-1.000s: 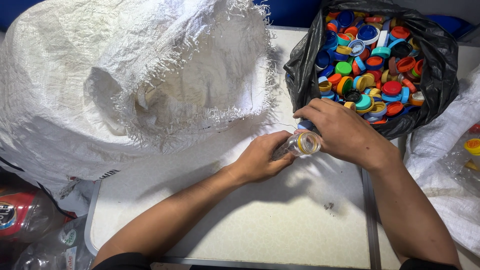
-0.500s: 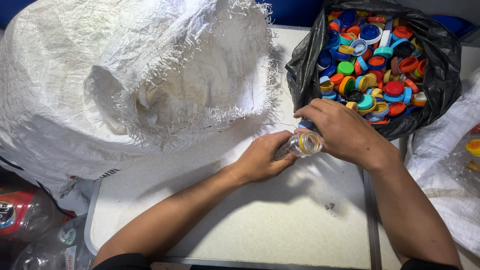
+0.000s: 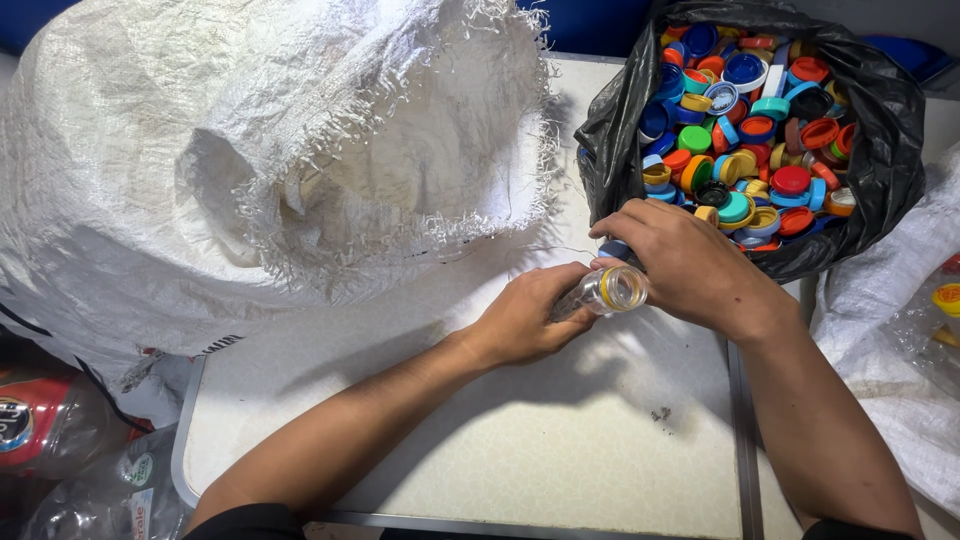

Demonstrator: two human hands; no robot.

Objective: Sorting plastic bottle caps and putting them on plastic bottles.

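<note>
Clear plastic bottle (image 3: 598, 293) unmoved; left hand (image 3: 530, 322), right hand (image 3: 690, 268) keep grip.

At our lower left, below the table's edge, we see a crushed clear plastic bottle with a red label (image 3: 35, 425). Just beside it lies crumpled clear plastic packaging bearing a small green-and-white round label (image 3: 137, 470).

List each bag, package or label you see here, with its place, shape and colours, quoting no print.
White woven sack: upper left, bulky, frayed rim.
Black plastic bag: upper right, open, full of multicoloured bottle caps.
Red bottle label: lower left, below the table.
Clear plastic bag: right edge, crumpled.
</note>
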